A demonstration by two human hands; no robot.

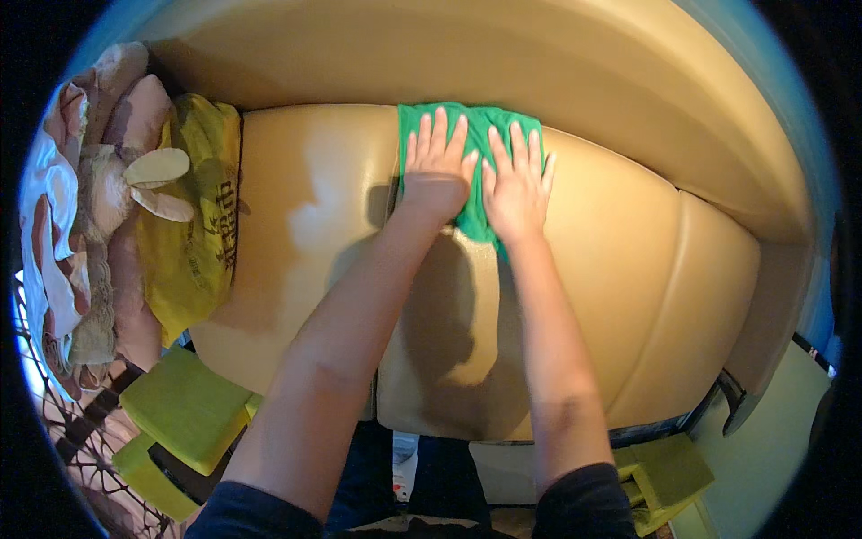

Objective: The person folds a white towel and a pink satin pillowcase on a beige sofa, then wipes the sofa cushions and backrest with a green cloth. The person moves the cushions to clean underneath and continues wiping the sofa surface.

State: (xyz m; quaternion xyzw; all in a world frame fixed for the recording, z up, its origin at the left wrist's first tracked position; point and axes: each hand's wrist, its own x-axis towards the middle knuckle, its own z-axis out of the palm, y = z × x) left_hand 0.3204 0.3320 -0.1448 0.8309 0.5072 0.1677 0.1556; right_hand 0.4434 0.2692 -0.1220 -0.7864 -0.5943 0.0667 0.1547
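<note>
A green cloth lies spread on the tan leather-like sofa seat, up against the foot of the backrest. My left hand rests palm down on its left part, fingers apart and pointing to the backrest. Beside it, my right hand lies flat on the cloth's right part, its fingers spread too, the little finger at the cloth's edge. Neither hand grips the cloth. Part of the cloth is hidden beneath both hands.
On the sofa's left end are a yellow cushion or bag bearing writing and a pink plush toy among fabrics. Green padded stools stand at the lower left, with another green padded piece at the lower right. The armrest bounds the right.
</note>
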